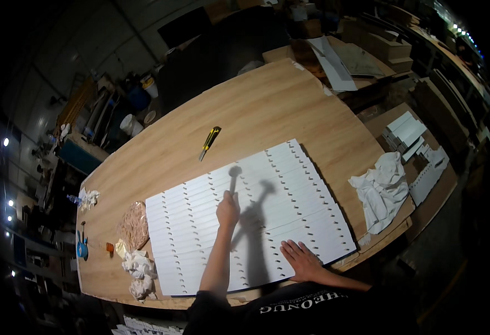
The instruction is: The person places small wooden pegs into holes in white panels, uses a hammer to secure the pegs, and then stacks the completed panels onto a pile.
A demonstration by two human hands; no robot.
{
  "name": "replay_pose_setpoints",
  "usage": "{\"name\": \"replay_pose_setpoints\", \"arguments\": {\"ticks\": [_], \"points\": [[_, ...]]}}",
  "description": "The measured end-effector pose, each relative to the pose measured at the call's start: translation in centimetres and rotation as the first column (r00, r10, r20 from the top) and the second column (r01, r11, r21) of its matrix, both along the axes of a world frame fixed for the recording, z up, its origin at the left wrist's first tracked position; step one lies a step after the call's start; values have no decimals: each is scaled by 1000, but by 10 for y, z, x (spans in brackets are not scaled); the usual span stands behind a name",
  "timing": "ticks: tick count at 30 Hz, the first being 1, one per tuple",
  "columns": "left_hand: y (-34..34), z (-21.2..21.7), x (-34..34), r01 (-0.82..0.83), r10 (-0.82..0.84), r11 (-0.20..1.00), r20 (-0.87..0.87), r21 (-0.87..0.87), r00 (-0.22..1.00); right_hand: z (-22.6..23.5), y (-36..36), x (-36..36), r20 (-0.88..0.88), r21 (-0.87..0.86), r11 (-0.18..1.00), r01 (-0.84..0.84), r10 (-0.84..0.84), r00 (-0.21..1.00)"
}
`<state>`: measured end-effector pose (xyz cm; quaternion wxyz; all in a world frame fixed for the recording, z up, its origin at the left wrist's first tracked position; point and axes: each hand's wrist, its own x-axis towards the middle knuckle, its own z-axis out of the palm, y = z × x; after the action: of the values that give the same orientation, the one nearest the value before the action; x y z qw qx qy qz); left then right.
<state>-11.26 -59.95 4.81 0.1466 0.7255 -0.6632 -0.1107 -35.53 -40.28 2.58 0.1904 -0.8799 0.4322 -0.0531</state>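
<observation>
Raised over the white strips, my left hand (228, 210) is closed around the handle of a hammer (234, 174) with a rounded grey head. Its shadow falls across the work. The white strips (228, 240) lie side by side as one large slab, with several rows of small brownish dowels standing up from them. My right hand (301, 261) rests flat on the near right part of the slab, fingers spread, holding nothing.
Beyond the slab lies a yellow-and-black utility knife (210, 143) on the wood-grain table (267, 100). At its left are a clear bag of dowels (133, 226), crumpled white cloth (139, 273) and a blue object (82, 249). White cloth (383, 190) lies right; boards (409, 134) stand beyond.
</observation>
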Motion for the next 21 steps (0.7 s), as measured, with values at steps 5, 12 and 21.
{"name": "replay_pose_setpoints", "arguments": {"ticks": [5,12,21], "points": [[-12,-5,1,76,-83,993,78,91,993,-3,-1,-2,2,31,1000,2,-2,1000],[-18,-22,16,33,-40,993,58,117,998,-2,-1,0,34,25,1000,-12,11,999],[-35,-23,21,5,-5,1000,29,-4,1000,4,-3,0,-15,26,999,-22,23,1000]]}}
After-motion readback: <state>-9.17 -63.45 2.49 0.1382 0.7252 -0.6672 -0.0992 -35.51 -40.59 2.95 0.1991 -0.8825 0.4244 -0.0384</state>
